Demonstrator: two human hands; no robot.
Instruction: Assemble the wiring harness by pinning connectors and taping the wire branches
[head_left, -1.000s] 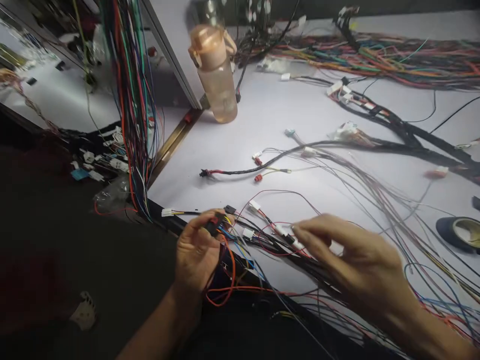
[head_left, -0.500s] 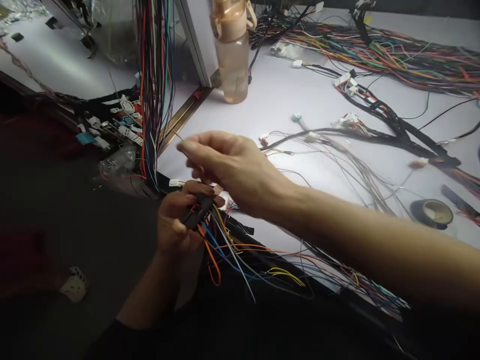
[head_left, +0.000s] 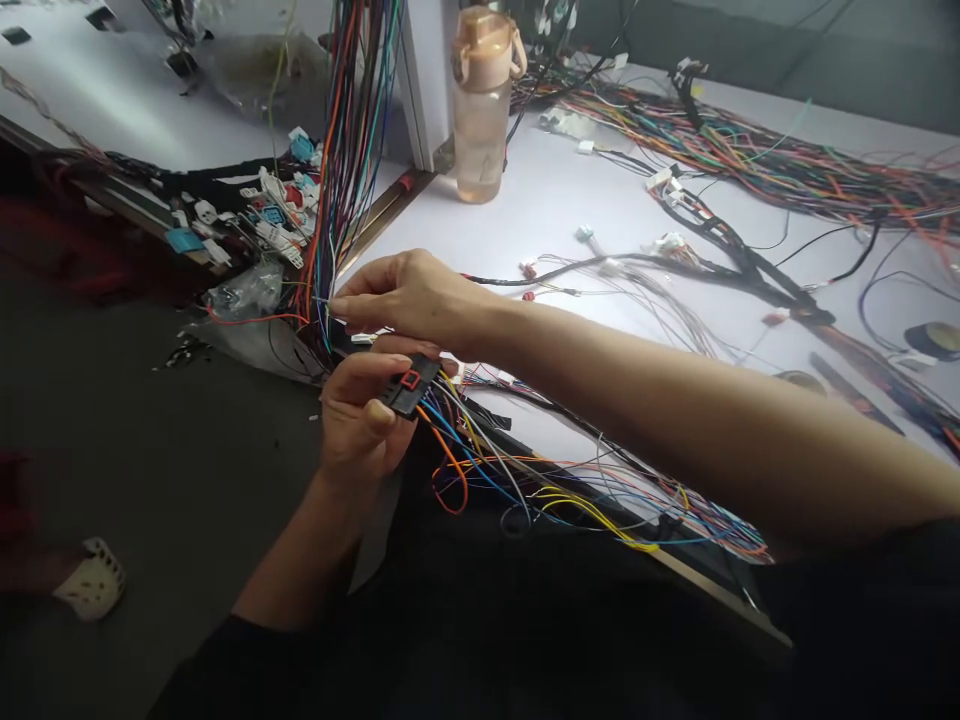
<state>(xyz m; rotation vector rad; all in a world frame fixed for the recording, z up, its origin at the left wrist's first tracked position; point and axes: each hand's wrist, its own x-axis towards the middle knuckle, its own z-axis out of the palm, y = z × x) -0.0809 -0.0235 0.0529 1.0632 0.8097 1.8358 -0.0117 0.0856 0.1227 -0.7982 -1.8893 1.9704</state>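
Observation:
My left hand (head_left: 360, 410) grips a black connector (head_left: 411, 388) with a red rectangular piece on its face. Blue, orange, yellow and grey wires (head_left: 480, 455) run out of the connector's right side and droop over the table edge. Above it, my right hand (head_left: 405, 300) reaches across to the left, thumb and forefinger pinched. A thin pale wire end (head_left: 320, 300) shows at those fingertips, partly lost against the hanging bundle of coloured wires (head_left: 349, 150).
A water bottle (head_left: 482, 110) stands by the white post. Harness branches (head_left: 720, 255) and a thick wire heap (head_left: 795, 165) lie on the white table. White and blue connectors (head_left: 281, 215) cluster at left, above a plastic bag (head_left: 247, 290). Someone's clog (head_left: 94, 580) is on the floor.
My right hand has moved left and slightly down to the hanging wires, still pinched. The connector in my left hand has turned its red piece more into view.

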